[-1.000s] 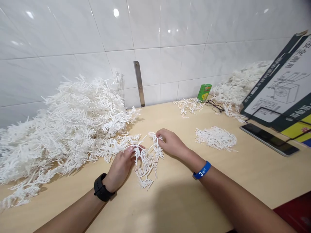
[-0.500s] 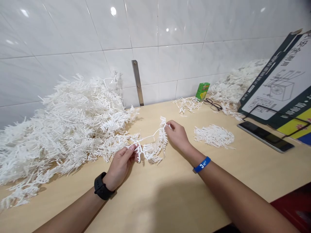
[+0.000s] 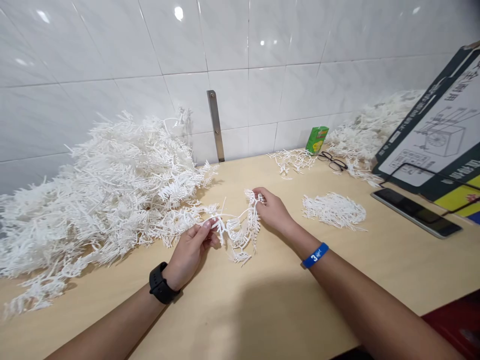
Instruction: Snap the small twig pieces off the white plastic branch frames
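A white branched plastic piece (image 3: 240, 232), with many thin twig-like prongs, is held up between my two hands over the wooden table (image 3: 225, 320). My left hand (image 3: 191, 250) pinches its left end between thumb and fingers. At the upper right end, my right hand (image 3: 273, 211) has its fingers closed on the piece, the fingertips partly hidden. Left of my left hand rises a large heap of similar white branched pieces (image 3: 127, 190). To the right of my right hand lies a small pile of loose white prongs (image 3: 333, 210).
A green box (image 3: 317, 140), eyeglasses (image 3: 333, 161) and scattered white pieces (image 3: 292, 160) are at the back. Farther right are another white heap (image 3: 375, 130), a phone (image 3: 416, 212) and a large printed carton (image 3: 438, 130). A metal bracket (image 3: 216, 126) stands against the tiled wall.
The piece between my hands has shifted and hangs a little lower, its long stem now less taut. Both hands keep hold of it. The view has turned slightly.
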A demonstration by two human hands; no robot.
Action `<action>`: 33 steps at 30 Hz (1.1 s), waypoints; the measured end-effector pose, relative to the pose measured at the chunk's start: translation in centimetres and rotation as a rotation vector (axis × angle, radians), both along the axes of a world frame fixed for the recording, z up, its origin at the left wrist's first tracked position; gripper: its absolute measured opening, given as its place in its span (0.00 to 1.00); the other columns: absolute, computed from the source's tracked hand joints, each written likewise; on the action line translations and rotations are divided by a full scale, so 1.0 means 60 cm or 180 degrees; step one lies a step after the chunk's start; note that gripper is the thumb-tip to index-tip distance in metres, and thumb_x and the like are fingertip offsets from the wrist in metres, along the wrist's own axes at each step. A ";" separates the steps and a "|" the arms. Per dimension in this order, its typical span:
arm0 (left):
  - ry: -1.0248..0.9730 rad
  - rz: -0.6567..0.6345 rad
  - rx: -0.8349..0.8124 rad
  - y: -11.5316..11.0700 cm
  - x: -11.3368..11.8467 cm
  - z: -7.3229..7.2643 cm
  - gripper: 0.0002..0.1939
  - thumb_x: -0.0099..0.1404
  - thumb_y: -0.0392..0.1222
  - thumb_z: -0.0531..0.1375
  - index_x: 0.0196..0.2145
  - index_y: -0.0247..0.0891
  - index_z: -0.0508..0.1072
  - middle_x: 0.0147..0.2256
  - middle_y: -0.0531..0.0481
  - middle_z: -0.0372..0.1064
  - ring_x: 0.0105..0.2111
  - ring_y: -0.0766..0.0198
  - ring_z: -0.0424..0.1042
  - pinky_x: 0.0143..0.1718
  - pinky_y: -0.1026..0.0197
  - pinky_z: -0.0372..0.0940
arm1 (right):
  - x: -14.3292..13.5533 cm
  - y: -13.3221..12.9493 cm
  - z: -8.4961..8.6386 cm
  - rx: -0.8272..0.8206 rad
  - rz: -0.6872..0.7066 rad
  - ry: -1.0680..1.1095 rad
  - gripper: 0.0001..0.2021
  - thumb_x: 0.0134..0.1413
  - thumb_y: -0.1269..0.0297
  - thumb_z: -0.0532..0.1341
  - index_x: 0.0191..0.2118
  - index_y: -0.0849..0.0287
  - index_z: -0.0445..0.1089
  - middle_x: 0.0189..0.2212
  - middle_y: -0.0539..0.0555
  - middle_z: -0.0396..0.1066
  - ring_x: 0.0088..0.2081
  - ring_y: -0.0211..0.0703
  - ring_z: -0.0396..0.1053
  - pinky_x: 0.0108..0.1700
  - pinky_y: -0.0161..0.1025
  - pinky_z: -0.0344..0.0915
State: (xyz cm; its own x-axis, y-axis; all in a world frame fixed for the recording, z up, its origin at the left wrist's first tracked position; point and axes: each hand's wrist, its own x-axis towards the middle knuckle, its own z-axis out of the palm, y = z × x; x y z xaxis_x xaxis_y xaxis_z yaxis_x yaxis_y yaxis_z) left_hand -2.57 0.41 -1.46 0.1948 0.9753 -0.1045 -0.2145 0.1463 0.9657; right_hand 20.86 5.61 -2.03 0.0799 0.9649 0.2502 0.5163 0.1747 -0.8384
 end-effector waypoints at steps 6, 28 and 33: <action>-0.0225 0.0164 -0.0052 0.001 0.005 0.004 0.18 0.57 0.51 0.65 0.36 0.32 0.74 0.25 0.51 0.68 0.24 0.69 0.64 0.30 0.64 0.61 | -0.008 -0.010 0.002 -0.0078 0.0443 -0.0268 0.30 0.46 0.78 0.51 0.58 0.61 0.63 0.57 0.60 0.65 0.55 0.48 0.65 0.58 0.45 0.60; 0.0068 0.0003 0.0177 0.000 -0.002 0.002 0.12 0.58 0.42 0.67 0.36 0.34 0.72 0.28 0.52 0.65 0.26 0.72 0.62 0.30 0.67 0.59 | -0.010 -0.009 0.002 0.0328 -0.0095 0.0118 0.16 0.58 0.67 0.53 0.50 0.58 0.68 0.47 0.59 0.71 0.40 0.45 0.69 0.43 0.43 0.66; 0.0103 -0.0054 0.0206 0.000 -0.004 -0.002 0.13 0.58 0.42 0.67 0.39 0.36 0.72 0.30 0.53 0.65 0.26 0.73 0.63 0.31 0.66 0.60 | -0.027 -0.038 0.040 0.0719 0.0357 -0.0044 0.09 0.59 0.65 0.55 0.32 0.59 0.71 0.31 0.53 0.72 0.33 0.41 0.68 0.36 0.37 0.62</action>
